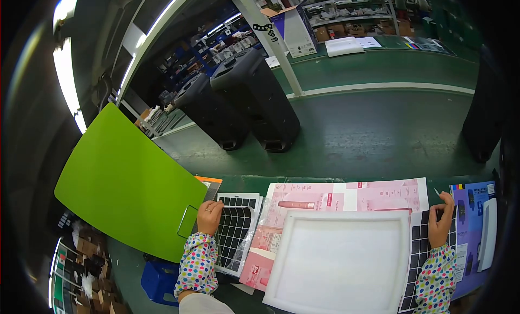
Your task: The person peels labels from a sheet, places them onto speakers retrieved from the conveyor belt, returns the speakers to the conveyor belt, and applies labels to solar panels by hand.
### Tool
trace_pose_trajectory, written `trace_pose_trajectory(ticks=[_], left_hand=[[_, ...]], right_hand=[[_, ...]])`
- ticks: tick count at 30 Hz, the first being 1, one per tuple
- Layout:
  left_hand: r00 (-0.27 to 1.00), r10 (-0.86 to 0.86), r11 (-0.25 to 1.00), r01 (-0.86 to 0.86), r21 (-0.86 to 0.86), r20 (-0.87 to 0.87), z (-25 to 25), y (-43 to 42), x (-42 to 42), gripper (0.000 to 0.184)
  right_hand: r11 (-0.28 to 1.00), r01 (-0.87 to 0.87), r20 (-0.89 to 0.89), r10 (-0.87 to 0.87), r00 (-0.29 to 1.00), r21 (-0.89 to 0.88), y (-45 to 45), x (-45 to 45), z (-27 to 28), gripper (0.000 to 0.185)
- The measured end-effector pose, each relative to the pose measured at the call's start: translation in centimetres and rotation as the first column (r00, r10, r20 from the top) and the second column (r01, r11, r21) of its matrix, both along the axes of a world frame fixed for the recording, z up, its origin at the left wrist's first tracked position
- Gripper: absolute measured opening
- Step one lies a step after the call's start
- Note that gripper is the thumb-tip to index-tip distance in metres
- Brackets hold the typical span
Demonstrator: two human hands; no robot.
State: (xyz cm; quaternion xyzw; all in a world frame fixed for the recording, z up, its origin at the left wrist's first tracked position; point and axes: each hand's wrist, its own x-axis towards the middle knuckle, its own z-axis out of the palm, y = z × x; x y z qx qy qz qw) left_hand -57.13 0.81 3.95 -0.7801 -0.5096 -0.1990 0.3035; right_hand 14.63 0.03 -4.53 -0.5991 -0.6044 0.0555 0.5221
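Left hand [209,216] sits at the edge of the gridded sheet [234,228], left of the white tray [346,215]; whether it pinches I cannot tell; my right hand [442,221], opposite, clamps a slim pointed tool [436,192]; careless swings could scratch the tray, hard tugs crease the sheet.

The scene is seen from the person's head, looking forward and down. The bare left hand [209,217], at seven o'clock, and bare right hand [442,222], at four, are shown close; a tall black plastic box [260,100], at twelve, is shown farther away.
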Motion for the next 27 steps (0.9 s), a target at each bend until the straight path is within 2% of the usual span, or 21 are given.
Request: trace_pose_trajectory(ticks=[9,16,22,27], left_hand=[[0.999,0.022,0.999,-0.021,-0.039,0.034,0.5,-0.8,0.2,0.022],[0.998,0.034,0.994,-0.028,-0.108,0.051,1.9,-0.5,1.0,0.016],[0.989,0.142,0.981,-0.135,-0.137,0.042,2.8,-1.9,-1.4,0.017],[0.949,0.217,0.965,-0.173,-0.198,0.23,1.2,-2.9,-1.6,0.019]], right_hand=[[1.0,0.004,0.017,-0.005,1.0,0.017,0.1,0.3,-0.4,0.042],[1.0,0.003,0.003,-0.003,1.0,0.01,0.1,0.1,0.0,0.041],[1.0,0.005,0.005,-0.005,1.0,0.022,0.0,0.1,0.0,0.04],[1.0,0.003,0.0,-0.003,1.0,0.027,0.2,0.4,-0.5,0.042]])
